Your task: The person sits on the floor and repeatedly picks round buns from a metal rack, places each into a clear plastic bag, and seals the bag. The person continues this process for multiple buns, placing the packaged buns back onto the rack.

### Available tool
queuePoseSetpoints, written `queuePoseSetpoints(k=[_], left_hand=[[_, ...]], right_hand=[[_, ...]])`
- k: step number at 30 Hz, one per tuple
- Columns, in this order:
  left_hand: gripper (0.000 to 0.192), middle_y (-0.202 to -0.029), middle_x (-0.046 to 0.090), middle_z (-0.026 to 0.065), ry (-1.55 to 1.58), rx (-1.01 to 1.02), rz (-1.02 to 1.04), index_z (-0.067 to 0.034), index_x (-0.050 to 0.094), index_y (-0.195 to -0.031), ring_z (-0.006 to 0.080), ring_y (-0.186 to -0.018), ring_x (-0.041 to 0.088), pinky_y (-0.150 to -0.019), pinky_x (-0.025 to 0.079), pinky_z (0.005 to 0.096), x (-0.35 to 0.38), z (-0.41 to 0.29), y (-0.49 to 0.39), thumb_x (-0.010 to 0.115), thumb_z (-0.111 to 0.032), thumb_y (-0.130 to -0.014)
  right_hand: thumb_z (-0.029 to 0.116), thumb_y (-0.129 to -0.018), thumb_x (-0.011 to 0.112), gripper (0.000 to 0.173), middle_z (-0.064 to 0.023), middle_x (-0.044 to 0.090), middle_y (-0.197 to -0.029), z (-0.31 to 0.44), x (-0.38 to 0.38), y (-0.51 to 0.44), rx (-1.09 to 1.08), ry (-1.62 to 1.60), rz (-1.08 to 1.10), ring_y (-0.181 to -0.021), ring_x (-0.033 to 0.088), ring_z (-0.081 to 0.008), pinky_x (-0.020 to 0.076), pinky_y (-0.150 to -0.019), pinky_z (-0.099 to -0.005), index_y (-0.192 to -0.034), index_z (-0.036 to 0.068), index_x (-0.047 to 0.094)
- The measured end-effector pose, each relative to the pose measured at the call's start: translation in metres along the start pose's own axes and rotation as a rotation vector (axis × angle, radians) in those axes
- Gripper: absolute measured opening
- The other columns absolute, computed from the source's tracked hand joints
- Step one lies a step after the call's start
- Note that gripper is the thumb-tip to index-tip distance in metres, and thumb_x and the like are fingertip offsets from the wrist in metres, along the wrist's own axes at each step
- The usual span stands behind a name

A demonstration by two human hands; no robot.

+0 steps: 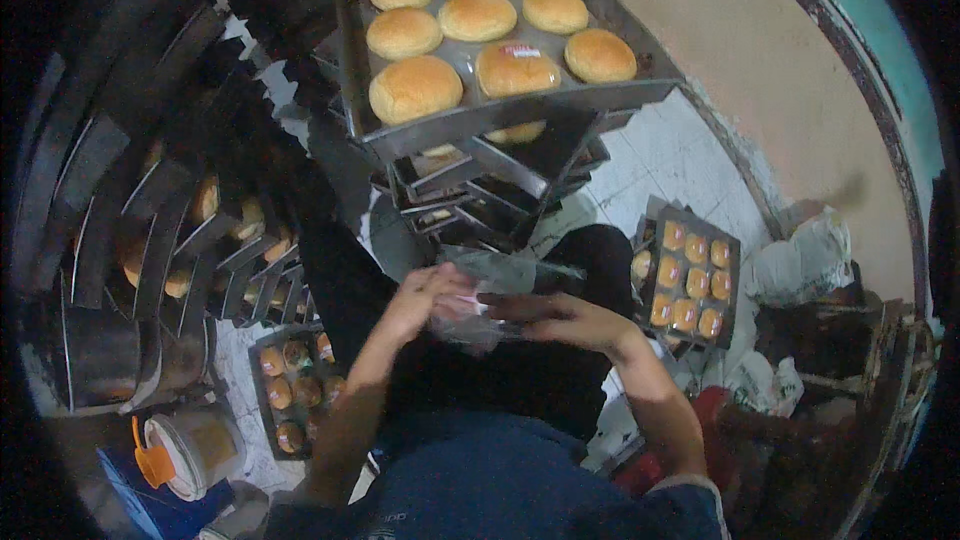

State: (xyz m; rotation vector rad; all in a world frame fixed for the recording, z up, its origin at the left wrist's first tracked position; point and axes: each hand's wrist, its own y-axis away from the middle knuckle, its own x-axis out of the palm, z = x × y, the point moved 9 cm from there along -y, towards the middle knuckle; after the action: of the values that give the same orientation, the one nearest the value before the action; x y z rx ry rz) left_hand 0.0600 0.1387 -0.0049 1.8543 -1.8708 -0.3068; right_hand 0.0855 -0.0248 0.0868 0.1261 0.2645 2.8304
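My left hand [431, 300] is closed on a clear plastic bag [510, 270] above my lap. A small pinkish-white patch, too blurred to make out, shows at the bag near those fingers. From the other side my right hand [577, 326] reaches over the bag, its fingers extended against the plastic. Motion blurs both hands, and the right thumb is hidden. Ahead of them, a metal baking tray [450, 131] carries round golden buns [478, 16]. One bun [517, 69] in its front row is wrapped in clear plastic with a red-and-white label.
More trays [480, 187] are stacked crookedly beneath the top one. At right, a tray [733, 292] of wrapped buns sits low beside white plastic bags [802, 259]. Stacked bun trays [169, 240] fill the left. Another bun tray [281, 442] and a lidded plastic tub [191, 450] stand lower left.
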Motion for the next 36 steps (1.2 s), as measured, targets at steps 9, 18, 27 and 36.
queuePoseSetpoints(k=[9, 18, 27, 36], left_hand=[[0.079, -0.145, 0.047, 0.0203, 0.678, 0.220, 0.128, -0.002, 0.040, -0.141, 0.0348, -0.130, 0.052, -0.083, 0.058, 0.0497, -0.016, -0.047, 0.023, 0.050, -0.065, -0.093], [0.036, -0.108, 0.062, 0.0054, 0.696, 0.727, -0.432, -0.010, 0.057, -0.104, 0.0179, -0.099, 0.060, -0.079, 0.051, 0.0331, -0.030, -0.045, 0.040, 0.063, -0.044, -0.094], [0.021, -0.087, 0.065, -0.0057, 1.353, 0.570, -0.448, -0.022, 0.066, -0.096, 0.0162, -0.083, 0.063, -0.071, 0.052, 0.0331, -0.074, -0.067, 0.043, 0.064, -0.043, -0.094], [0.020, -0.095, 0.063, -0.0078, 1.319, 0.533, -0.131, -0.026, 0.064, -0.091, 0.0196, -0.092, 0.059, -0.080, 0.046, 0.0428, -0.051, -0.071, 0.035, 0.062, -0.046, -0.093]], right_hand=[[0.015, -0.093, 0.064, 0.038, -0.0160, 0.049, -0.145, 0.086, 0.027, -0.002, -0.367, 0.806, -0.257, -0.136, 0.044, -0.0353, 0.0371, -0.112, -0.0438, -0.129, 0.003, 0.060], [0.019, -0.096, 0.062, 0.035, -0.0179, 0.064, -0.125, 0.111, 0.046, -0.064, -0.407, 0.698, -0.219, -0.114, 0.064, -0.0312, 0.0485, -0.098, -0.0372, -0.128, 0.005, 0.063], [0.035, -0.101, 0.051, 0.039, -0.0212, 0.067, -0.111, 0.228, -0.075, -0.155, -0.367, 1.206, -0.583, -0.108, 0.063, -0.0353, 0.0506, -0.088, -0.0449, -0.121, 0.004, 0.062], [0.052, -0.078, 0.072, 0.059, -0.0193, 0.069, -0.110, 0.214, -0.102, -0.255, -0.015, 1.337, 0.031, -0.104, 0.066, -0.0326, 0.0504, -0.091, -0.0433, -0.119, 0.009, 0.067]])
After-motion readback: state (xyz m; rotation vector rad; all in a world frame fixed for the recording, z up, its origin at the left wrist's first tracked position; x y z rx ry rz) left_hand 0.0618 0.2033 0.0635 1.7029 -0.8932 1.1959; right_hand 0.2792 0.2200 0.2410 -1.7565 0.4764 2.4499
